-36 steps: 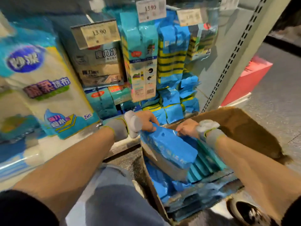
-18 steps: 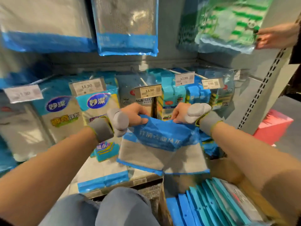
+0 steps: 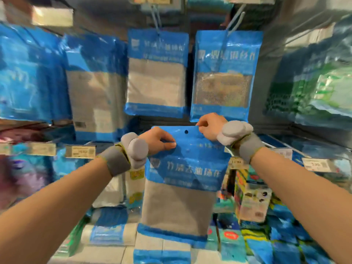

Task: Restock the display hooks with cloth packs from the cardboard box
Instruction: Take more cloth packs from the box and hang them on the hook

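**Head view** (the only view supplied). We find the cloth pack [image 3: 181, 178] held upright in front of the shelving. The cardboard box is out of frame.

- **Grip, left:** the left hand [image 3: 156, 141] pinches the pack's upper left corner, with the thumb on the front face and the fingers curled behind.
- **Grip, right:** the right hand [image 3: 208, 126] pinches the top edge just right of the hang hole [image 3: 186, 132].
- **Contact area:** both hands are closed on the blue header strip, neither on the grey cloth part.

We judge that this two-point hold keeps the header flat and taut. The hole then lies exposed between the hands, ready for threading.

The pack sits below the upper row of stock. A matching grey pack [image 3: 156, 73] hangs from the left hook [image 3: 156, 18], and a mesh-faced pack [image 3: 222, 73] hangs from the right hook [image 3: 234, 19].

The print on our pack appears to match the left one, so we take that hook as the likely target. The pack is not yet on any hook. The next move calls for raising the hole to the hook tip.
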Demonstrator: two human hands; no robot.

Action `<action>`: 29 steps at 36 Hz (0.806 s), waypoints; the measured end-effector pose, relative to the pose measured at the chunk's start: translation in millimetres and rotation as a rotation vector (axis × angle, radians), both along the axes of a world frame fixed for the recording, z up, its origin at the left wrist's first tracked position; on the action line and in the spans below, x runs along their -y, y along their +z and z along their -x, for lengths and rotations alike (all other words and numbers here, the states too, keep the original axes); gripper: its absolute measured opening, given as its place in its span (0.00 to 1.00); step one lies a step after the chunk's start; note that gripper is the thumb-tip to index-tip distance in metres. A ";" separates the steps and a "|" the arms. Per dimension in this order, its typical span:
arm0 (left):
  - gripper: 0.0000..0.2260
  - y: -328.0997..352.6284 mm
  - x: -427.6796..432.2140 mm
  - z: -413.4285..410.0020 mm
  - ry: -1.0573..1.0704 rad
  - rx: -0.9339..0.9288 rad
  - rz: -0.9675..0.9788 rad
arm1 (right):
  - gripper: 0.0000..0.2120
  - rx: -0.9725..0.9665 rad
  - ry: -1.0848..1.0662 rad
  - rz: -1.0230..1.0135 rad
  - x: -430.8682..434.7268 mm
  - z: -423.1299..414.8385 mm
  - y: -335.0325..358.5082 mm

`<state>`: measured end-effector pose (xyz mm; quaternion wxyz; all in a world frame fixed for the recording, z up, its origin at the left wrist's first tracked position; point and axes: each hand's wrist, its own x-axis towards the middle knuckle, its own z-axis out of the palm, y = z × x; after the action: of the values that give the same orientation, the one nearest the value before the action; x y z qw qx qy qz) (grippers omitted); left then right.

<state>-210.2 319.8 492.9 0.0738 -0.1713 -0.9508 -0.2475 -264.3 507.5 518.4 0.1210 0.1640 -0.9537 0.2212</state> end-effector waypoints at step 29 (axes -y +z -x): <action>0.06 140.4 79.7 22.2 0.384 -0.400 -0.437 | 0.15 -0.519 -0.104 0.515 123.5 52.9 205.7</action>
<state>-232.5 240.0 633.3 0.3385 -0.0143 -0.8569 -0.3884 -317.2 384.0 724.1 0.4073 0.1303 -0.8113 0.3987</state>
